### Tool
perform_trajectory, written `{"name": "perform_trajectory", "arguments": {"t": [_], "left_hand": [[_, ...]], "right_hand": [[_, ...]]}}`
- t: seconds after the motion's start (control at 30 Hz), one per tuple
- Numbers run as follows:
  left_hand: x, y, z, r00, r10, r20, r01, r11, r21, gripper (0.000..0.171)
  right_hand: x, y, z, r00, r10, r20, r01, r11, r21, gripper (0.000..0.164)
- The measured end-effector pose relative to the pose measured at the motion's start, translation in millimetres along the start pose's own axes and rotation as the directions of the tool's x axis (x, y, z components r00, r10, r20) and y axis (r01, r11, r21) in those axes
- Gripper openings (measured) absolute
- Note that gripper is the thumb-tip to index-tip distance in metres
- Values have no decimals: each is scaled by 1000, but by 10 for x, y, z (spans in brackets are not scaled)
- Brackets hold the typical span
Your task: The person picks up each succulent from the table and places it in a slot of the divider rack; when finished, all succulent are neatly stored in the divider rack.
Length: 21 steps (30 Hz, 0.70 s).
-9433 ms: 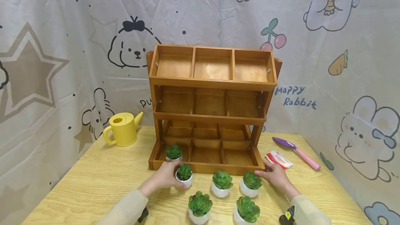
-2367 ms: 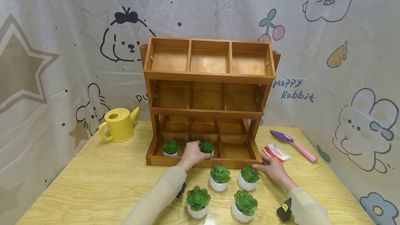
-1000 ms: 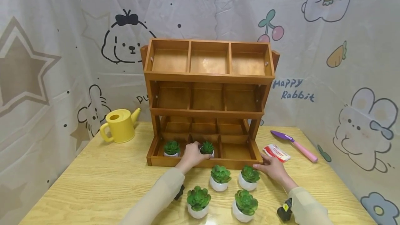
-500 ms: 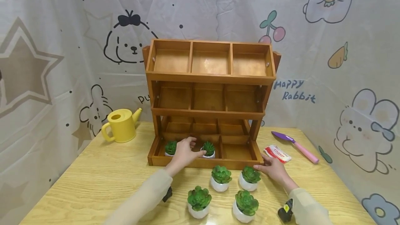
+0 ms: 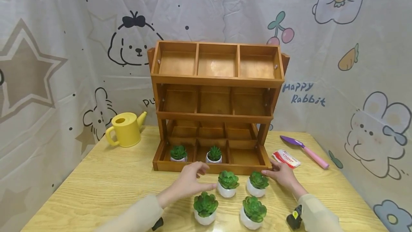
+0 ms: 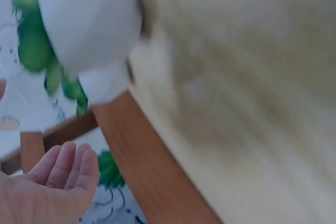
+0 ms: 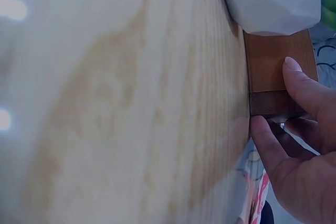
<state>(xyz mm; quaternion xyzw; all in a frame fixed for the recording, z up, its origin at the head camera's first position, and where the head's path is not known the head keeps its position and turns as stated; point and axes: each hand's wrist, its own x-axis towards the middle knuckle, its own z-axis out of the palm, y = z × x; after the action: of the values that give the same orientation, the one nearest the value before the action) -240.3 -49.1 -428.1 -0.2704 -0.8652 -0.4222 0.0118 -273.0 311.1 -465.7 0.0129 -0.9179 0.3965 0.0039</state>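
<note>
My left hand (image 5: 186, 182) is over the table in front of the wooden rack (image 5: 212, 167), fingers apart and holding nothing. Its thumb tip comes right up to the white pot of a succulent (image 5: 228, 181). In the left wrist view, the fingers (image 6: 68, 169) are spread below a large, blurred white pot (image 6: 92, 22). My right hand (image 5: 283, 176) grips the rack's front right corner; the right wrist view shows the thumb (image 7: 304, 85) on the front board and fingers round the end. A spiky succulent (image 5: 214, 153) sits in the bottom middle compartment, another succulent (image 5: 178, 152) in the bottom left one.
Three more potted succulents stand on the table: one near the right hand (image 5: 258, 183), one at front left (image 5: 205, 207), one at front right (image 5: 253, 212). A yellow watering can (image 5: 126, 130) is left of the rack. A red-and-white packet (image 5: 286, 158) and purple trowel (image 5: 304, 149) lie right.
My left hand set the spiky succulent in the bottom middle compartment, let go, and drew back toward the pots in front. The right hand stays at the rack's corner.
</note>
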Motion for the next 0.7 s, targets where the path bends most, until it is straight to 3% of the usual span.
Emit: {"name": "perform_trajectory", "arguments": {"t": [0.27,0.6,0.7], "left_hand": [[-294,38,64,987,7,161,-14,999,43,65],[-415,-5,105,971,-13,238,-17,992,122,69],[-435,-25,118,970,7,244,-39,991,128,69]], "right_hand": [[7,-3,-7,1000,-13,0,13,1000,0,79],[-7,-10,-18,1000,-4,-2,4,1000,-2,78],[-4,-1,-9,1000,-7,-4,7,1000,-10,77]]}}
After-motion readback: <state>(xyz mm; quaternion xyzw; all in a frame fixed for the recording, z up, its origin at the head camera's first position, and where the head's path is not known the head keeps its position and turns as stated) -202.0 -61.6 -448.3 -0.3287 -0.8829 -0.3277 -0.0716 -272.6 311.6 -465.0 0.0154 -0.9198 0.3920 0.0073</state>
